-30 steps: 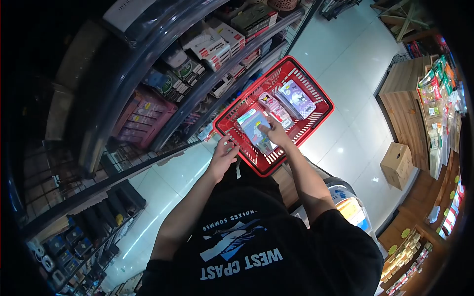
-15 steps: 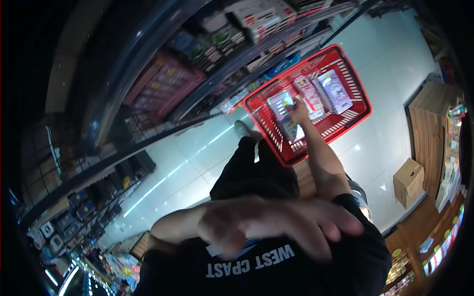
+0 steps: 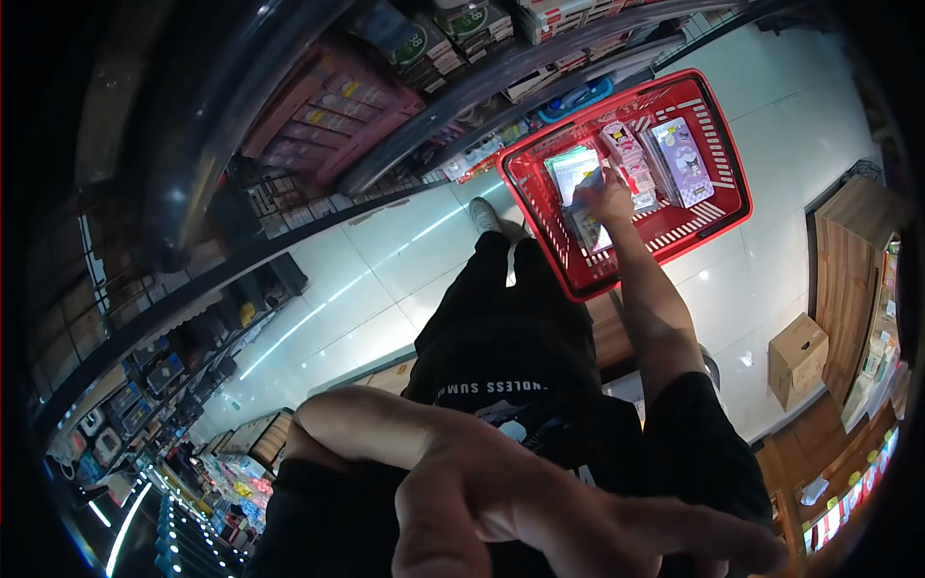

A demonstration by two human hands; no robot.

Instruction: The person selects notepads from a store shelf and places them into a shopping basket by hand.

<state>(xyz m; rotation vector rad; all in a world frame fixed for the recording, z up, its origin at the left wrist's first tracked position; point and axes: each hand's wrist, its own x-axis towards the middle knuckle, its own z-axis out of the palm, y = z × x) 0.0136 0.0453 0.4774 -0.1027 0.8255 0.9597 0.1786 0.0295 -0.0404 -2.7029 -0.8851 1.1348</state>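
Observation:
A red shopping basket (image 3: 540,252) holds several packaged items. My right hand (image 3: 609,199) reaches down into it, fingers bent around the near edge of a flat, shiny package (image 3: 575,166) on the left side. Its fingertips are partly lost in shadow and glare. Just right of that hand lie a pink-and-white box (image 3: 626,149) and a purple box with a cartoon figure (image 3: 682,164). Close to the camera, my left hand (image 3: 540,501) crosses my black shirt with fingers apart and nothing in it. The bottom edge of the view cuts off part of that hand.
Shelves with boxed goods (image 3: 462,29) run along the upper left, beside a pink rack (image 3: 332,111). A cardboard box (image 3: 798,358) stands on the pale tiled floor (image 3: 376,236) by a wooden cabinet (image 3: 848,260) at the right. More goods (image 3: 145,385) fill the lower left.
My left hand has come lower in the view and nearer the camera. The basket appears slightly higher and further right; my right hand stays at the same package inside it.

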